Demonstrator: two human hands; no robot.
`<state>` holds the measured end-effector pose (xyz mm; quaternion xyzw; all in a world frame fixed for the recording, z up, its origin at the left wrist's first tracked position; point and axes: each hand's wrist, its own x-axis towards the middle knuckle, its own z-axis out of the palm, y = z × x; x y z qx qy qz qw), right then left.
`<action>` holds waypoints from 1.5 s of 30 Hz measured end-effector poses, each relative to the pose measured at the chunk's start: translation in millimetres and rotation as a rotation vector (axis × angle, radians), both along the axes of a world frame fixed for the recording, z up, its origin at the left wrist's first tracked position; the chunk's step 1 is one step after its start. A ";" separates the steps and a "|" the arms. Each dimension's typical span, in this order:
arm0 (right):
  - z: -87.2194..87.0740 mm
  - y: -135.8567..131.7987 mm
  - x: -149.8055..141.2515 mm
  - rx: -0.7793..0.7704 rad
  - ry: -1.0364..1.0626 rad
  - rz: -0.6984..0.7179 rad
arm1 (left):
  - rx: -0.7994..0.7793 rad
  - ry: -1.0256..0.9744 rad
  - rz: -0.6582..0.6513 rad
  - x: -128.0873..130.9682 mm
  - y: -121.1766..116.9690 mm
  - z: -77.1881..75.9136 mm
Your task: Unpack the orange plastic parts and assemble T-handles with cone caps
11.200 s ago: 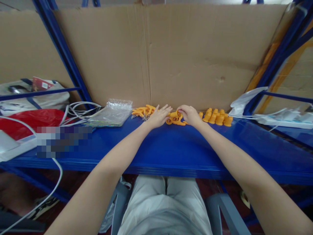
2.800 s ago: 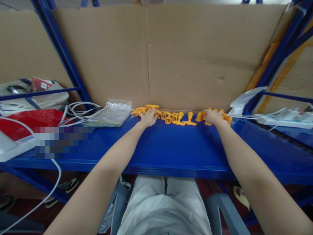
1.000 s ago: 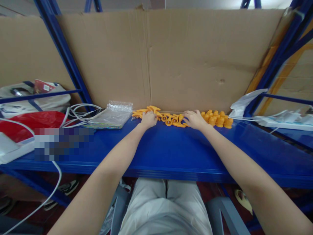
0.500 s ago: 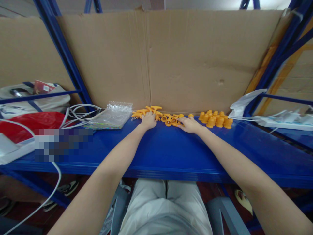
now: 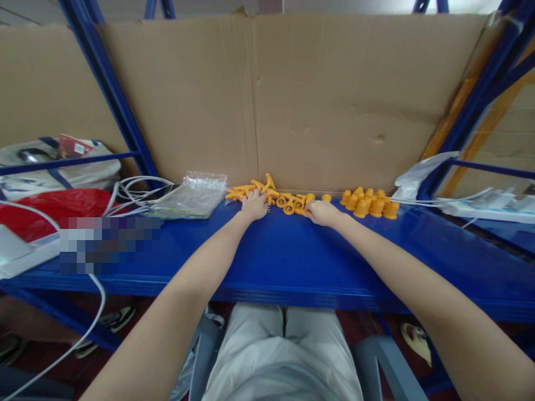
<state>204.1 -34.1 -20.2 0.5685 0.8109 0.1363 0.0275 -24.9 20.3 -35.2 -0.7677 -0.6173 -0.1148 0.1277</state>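
Yellow handles (image 5: 236, 193) lie at the table's (image 5: 284, 250) far side, left of the cups (image 5: 363, 208), likely grouped by kind; left hand (image 5: 254, 206) covers some, right hand (image 5: 322, 213) touches another, grips unclear.

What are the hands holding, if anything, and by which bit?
I can't tell for sure. The right hand touches one end of an orange piece; the left hand rests on the orange pile. Any grip is hidden.

No lettering or numbers can be read.
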 end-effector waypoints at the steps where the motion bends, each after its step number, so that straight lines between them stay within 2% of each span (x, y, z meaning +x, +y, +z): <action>1: 2.4 -2.5 -2.5 -0.016 -0.008 -0.013 | 0.005 -0.003 0.000 -0.2 0.5 -0.4; 5: 3.4 -9.5 -7.5 -0.030 0.006 -0.037 | 0.011 0.001 -0.007 -0.3 1.2 -1.8; 13: -20.6 2.3 10.3 0.086 0.092 0.055 | 0.055 -0.051 -0.018 0.8 0.6 -1.0; 22: -10.2 -6.4 12.5 0.044 0.080 0.075 | 0.010 -0.071 0.031 -1.2 5.2 -1.5; 28: -10.8 -5.1 16.3 0.055 0.113 0.117 | 0.032 -0.105 0.010 -1.3 4.3 -2.0; 31: -12.7 -2.6 17.6 0.073 0.132 0.143 | 0.075 -0.106 -0.043 -0.7 0.4 1.1; 34: -14.2 -1.5 17.6 0.091 0.158 0.164 | 0.110 -0.073 -0.161 2.2 -2.5 3.3; 39: -16.1 -2.1 14.3 0.125 0.196 0.206 | 0.046 0.002 -0.379 11.7 -1.4 -1.2; 45: -16.0 -4.2 9.6 0.104 0.189 0.254 | 0.018 -0.014 -0.424 14.9 1.5 -5.6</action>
